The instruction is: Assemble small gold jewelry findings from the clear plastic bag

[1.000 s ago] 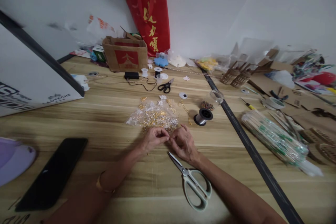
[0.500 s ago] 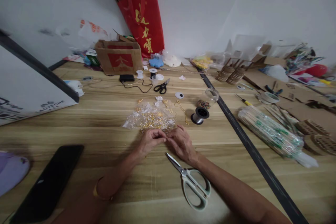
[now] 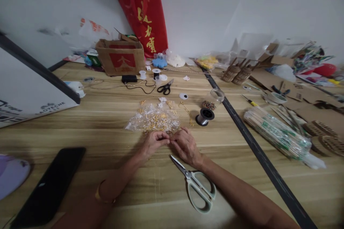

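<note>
My left hand (image 3: 153,144) and my right hand (image 3: 186,146) meet fingertip to fingertip on the wooden table (image 3: 113,114), both pinched shut on something too small to make out. Just beyond them lies a clear plastic bag of small gold and silver findings (image 3: 154,118). A spool of thin wire (image 3: 204,116) stands to the right of the bag. Pale green scissors (image 3: 196,184) lie under my right wrist, blades pointing toward the hands.
A black phone (image 3: 49,182) lies at front left beside a purple cap (image 3: 12,173). Black scissors (image 3: 165,87), small spools, a cardboard box (image 3: 120,57) and a red bag (image 3: 146,19) stand at the back. A bagged bundle of sticks (image 3: 279,134) and cardboard pieces fill the right.
The view has shifted slightly, so everything sits a little further left and higher. My hands stay together, still pinching at the same spot.
</note>
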### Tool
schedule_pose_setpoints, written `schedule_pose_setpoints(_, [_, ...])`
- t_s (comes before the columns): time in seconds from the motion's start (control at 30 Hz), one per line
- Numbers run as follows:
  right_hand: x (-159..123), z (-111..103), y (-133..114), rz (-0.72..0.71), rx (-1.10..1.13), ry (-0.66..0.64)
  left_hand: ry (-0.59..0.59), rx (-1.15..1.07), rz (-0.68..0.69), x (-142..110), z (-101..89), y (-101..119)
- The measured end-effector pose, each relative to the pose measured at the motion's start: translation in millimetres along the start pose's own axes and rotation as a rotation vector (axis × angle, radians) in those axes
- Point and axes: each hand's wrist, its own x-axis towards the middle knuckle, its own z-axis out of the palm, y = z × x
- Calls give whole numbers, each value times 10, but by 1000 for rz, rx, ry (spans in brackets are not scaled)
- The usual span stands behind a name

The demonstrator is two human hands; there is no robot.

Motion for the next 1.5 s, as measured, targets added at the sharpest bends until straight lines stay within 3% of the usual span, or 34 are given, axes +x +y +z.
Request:
schedule_pose_setpoints(0.8, [-30, 14, 11, 11, 15, -65, -66, -47, -37, -8, -1, -6])
schedule_pose_setpoints(1.5, [-44, 25, 30, 46, 80, -31, -88, -11, 3, -30, -2, 9])
